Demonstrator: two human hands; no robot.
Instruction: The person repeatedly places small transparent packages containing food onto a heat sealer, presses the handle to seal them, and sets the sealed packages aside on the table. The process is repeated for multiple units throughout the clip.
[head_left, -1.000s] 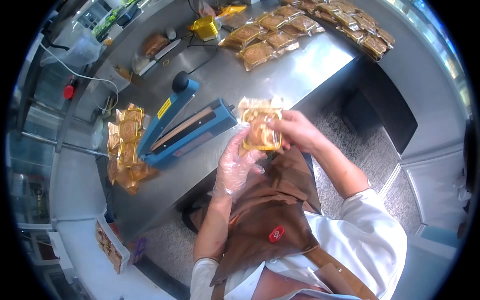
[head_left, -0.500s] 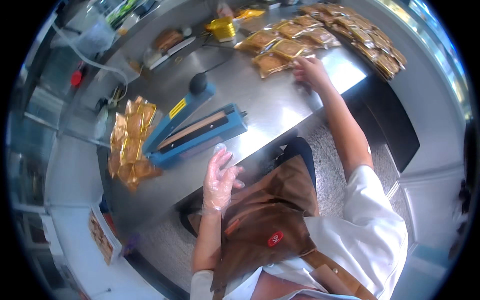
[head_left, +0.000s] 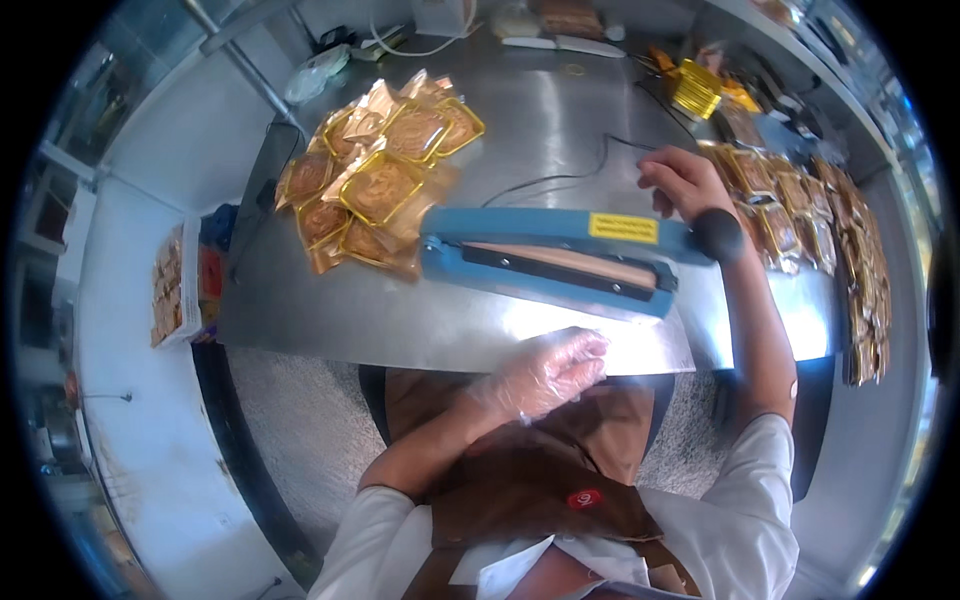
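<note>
A blue hand-press bag sealer (head_left: 545,272) with a black knob (head_left: 717,236) stands on the steel table; its arm is raised slightly above the base. My left hand (head_left: 545,378), in a clear plastic glove, hovers by the table's front edge with loosely bent fingers and nothing visible in them. Beyond the sealer's knob end is my bare right hand (head_left: 685,183), fingers half curled and apart, also without anything visible. My right forearm passes behind the knob. To the sealer's left lies a pile of clear-and-gold packets (head_left: 382,187), each with a round pastry in a gold tray.
More packets (head_left: 775,205) lie in rows at the right, with another packed row (head_left: 858,270) beyond. Gold trays (head_left: 696,90) are stacked at the back right. A knife (head_left: 580,45) lies at the back; a black cord (head_left: 560,180) crosses the steel table (head_left: 300,325).
The view has swung left, bringing the sealer to the middle. My right hand has left the packets at the right and come behind the sealer's knob. My left hand's fingers are more bent.
</note>
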